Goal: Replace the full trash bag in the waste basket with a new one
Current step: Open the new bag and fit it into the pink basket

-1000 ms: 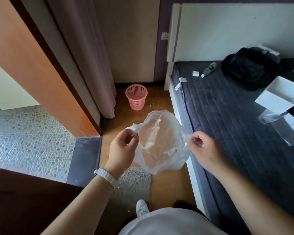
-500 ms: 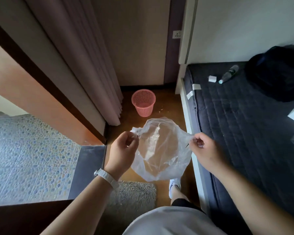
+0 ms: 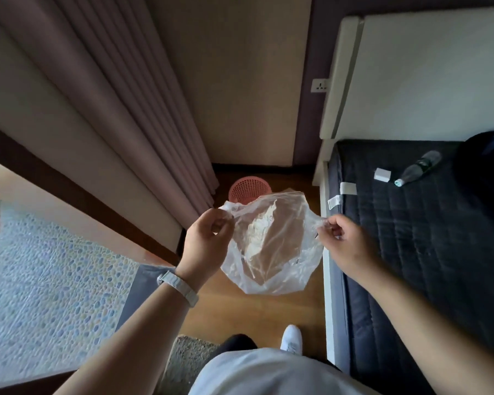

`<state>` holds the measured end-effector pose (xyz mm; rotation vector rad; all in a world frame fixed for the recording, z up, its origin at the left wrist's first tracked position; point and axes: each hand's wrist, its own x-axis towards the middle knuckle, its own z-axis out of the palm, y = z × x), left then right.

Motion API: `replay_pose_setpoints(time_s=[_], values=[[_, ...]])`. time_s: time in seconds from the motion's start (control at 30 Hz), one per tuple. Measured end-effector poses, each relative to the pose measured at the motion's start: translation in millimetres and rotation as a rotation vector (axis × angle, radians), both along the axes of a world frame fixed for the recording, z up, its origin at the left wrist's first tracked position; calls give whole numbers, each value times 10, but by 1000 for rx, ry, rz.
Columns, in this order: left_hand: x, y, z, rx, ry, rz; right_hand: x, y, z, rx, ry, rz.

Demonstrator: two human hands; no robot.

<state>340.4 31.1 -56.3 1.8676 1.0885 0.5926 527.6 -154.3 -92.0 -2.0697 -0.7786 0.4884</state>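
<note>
Here each grip, left hand (image 3: 204,242) and right hand (image 3: 345,240), pinches a side of the clear bag (image 3: 271,249).

No legible text, brand, number or sign. The label on the bottle (image 3: 419,168), the two white tags (image 3: 348,188) at the edge of the mattress (image 3: 411,238) and small dark marks on the clear bag (image 3: 268,243) are too small or blurred to read
</note>
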Motion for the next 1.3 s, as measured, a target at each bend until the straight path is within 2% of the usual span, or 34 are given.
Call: replay_pose_setpoints(time_s=[0.17,0.57,0.73,0.87,1.03,1.3], values=[[356,352,-81,13,3,26,388,342,-70,18,16,30],[1298,1649,-651,-94,41,63,1242,1629,-263,-187,12,44],[1619,2231,-780,-124,57,11,1600,2240,-294,-231,-35,76],[1805,2668,-831,-135,112,66,1784,2609,-353,-250,-39,97],[1996,2974,-952,-195,111,76,1980,3023,-429,-280,-30,122],[2292,3300,-1297,-251,237,138,2375,3562,-719,-265,4,215]])
